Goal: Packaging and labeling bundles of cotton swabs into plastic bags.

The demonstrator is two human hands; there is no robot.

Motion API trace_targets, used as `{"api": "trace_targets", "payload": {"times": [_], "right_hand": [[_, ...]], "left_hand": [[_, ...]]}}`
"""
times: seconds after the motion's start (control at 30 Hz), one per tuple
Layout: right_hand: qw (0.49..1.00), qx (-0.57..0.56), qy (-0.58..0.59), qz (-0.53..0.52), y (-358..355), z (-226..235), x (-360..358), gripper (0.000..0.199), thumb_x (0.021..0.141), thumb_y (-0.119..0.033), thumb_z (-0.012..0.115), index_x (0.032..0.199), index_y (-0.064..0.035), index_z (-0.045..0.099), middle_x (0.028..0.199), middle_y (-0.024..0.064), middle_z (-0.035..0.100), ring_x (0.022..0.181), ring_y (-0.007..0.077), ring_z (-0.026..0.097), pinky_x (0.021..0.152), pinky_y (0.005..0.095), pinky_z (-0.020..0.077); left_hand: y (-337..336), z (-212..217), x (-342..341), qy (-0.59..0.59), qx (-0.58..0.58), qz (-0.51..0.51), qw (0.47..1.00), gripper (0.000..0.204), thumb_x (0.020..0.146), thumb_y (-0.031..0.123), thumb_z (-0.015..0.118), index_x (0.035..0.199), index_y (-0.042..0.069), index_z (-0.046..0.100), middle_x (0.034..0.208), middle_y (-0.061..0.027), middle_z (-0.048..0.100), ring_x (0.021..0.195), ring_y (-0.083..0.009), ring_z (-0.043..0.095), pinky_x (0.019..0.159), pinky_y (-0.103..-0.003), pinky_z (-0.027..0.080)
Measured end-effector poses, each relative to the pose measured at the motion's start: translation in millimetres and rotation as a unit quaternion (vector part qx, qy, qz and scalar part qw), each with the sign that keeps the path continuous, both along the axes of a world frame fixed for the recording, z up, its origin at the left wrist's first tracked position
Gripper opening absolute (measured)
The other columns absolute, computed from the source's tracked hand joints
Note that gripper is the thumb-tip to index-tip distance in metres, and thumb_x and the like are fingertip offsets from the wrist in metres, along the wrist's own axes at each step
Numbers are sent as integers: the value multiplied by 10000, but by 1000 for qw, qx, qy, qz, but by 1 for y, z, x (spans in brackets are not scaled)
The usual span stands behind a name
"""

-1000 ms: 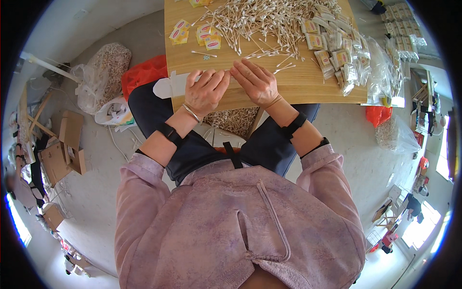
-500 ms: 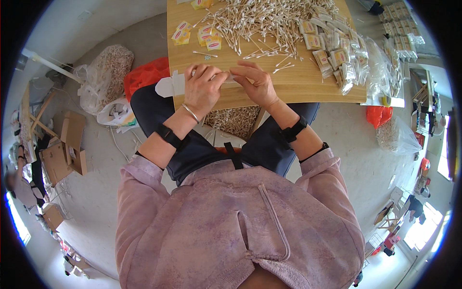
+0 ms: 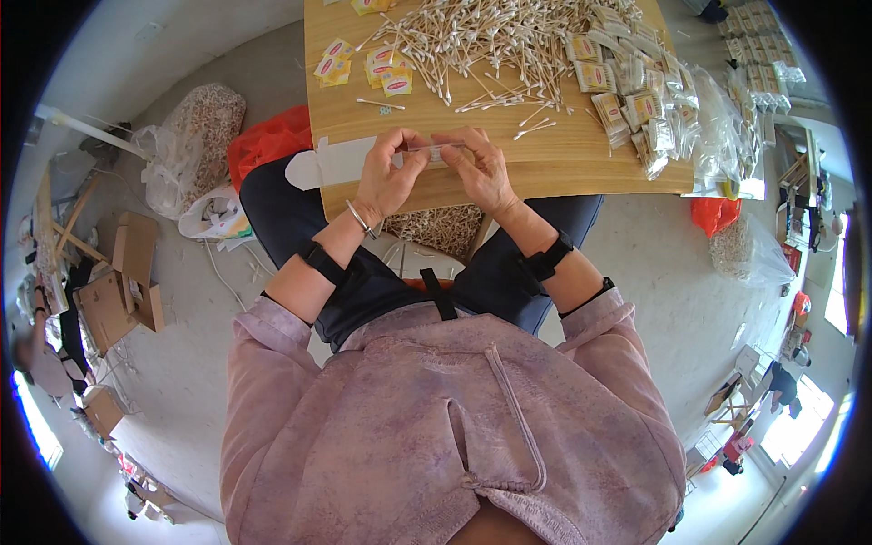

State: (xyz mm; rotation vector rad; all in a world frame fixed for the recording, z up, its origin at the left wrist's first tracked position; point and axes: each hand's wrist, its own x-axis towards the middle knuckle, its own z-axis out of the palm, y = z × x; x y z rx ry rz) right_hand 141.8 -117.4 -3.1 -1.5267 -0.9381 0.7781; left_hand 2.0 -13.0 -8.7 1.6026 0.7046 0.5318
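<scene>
My left hand (image 3: 389, 173) and my right hand (image 3: 479, 166) are close together over the table's near edge. Between them they pinch a small clear plastic bag (image 3: 431, 153) by its two sides, thumbs and fingers pressed together. What the bag contains, if anything, is too small to tell. Beside my left hand lies a white paper-like sheet (image 3: 338, 162). Just beyond the hands a single cotton swab (image 3: 380, 103) rests on the wooden table (image 3: 572, 163). A big heap of cotton swabs (image 3: 490, 41) spreads farther back.
Small yellow-and-white cards (image 3: 389, 70) lie at the left. Filled clear packets (image 3: 640, 104) pile up at the right, next to loose plastic bags (image 3: 713, 127). Below the table edge, a box of swabs (image 3: 436, 229) stands between my knees. A red bag (image 3: 268, 141) sits left of the table.
My left hand has turned and opened out more around the bag, and the bag shows more between both hands. My right hand has shifted slightly left and down.
</scene>
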Motion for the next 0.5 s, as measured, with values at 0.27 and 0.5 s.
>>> {"api": "trace_targets", "payload": {"times": [0.27,0.5], "right_hand": [[999,6,24,37,2,-6,5,141,817,-105,682,945,-58,720,925,55,659,941,195,537,855,310,425],[956,-46,277,82,4,-2,16,152,865,-78,630,960,14,705,916,9,624,860,94,541,798,237,430]], "left_hand": [[1,-6,-2,-34,84,-22,996,120,858,128,639,912,27,603,875,-66,612,830,-196,571,743,-300,451],[2,-10,-3,-64,130,-34,989,105,853,102,654,914,30,609,863,-79,623,751,-192,570,695,-280,447]]}}
